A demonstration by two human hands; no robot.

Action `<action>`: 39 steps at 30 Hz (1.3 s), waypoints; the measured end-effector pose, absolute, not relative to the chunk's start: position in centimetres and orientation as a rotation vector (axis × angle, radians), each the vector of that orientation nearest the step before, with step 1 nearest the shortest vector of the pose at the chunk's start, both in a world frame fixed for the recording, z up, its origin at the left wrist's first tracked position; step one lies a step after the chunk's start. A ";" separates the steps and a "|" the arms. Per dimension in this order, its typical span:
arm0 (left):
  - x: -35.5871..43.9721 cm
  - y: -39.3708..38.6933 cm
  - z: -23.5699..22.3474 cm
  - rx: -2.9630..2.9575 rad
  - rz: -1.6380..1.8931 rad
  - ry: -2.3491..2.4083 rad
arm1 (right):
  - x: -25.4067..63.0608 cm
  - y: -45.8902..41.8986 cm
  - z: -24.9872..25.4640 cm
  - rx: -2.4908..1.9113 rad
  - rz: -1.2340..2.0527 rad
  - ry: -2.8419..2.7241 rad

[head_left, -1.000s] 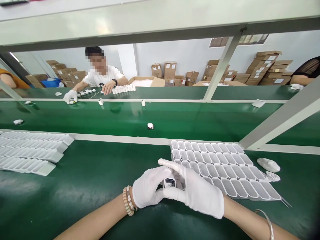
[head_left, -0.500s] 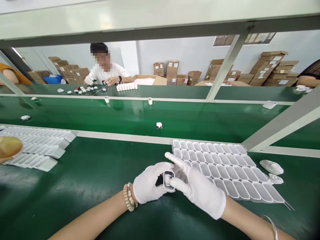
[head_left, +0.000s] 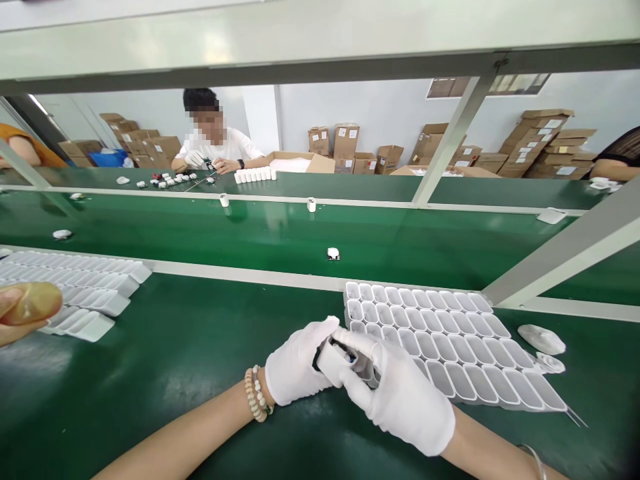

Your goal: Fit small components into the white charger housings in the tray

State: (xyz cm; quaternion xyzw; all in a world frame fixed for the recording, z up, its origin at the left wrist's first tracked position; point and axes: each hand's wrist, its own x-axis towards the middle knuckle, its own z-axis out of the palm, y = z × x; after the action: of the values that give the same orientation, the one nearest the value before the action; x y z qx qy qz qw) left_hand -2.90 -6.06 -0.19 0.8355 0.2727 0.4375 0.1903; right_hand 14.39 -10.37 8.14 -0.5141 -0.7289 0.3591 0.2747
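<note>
Both my hands wear white gloves and meet over the green mat at the front. My left hand [head_left: 295,365] and my right hand [head_left: 400,393] are closed together around a small white device [head_left: 336,352] with a dark opening; it is tilted and largely covered by my right fingers. Directly right of my hands lies a white plastic tray [head_left: 450,340] of many oval pockets, its near corner touching my right hand. A bead bracelet sits on my left wrist.
Stacked white trays [head_left: 75,293] lie at the left, with another person's fingers holding a tan object [head_left: 30,303] at the left edge. White caps [head_left: 541,339] sit right of the tray. Small white parts [head_left: 333,253] ride the conveyor. A co-worker [head_left: 215,143] works opposite; cardboard boxes behind.
The device has been turned in my hands from face-up to tilted, and my right fingers now wrap over it. Parts on the conveyor drifted right. The co-worker's hands drew together.
</note>
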 end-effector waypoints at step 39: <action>-0.9 -4.6 0.6 2.697 0.425 0.559 | 28.0 9.2 3.6 -2.312 0.198 -1.770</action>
State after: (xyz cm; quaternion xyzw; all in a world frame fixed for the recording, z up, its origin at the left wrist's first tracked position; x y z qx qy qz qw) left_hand -0.95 -4.59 0.61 0.9525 0.1975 0.1502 0.1764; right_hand 28.02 9.19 3.60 -0.7873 -0.6027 0.0674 0.1112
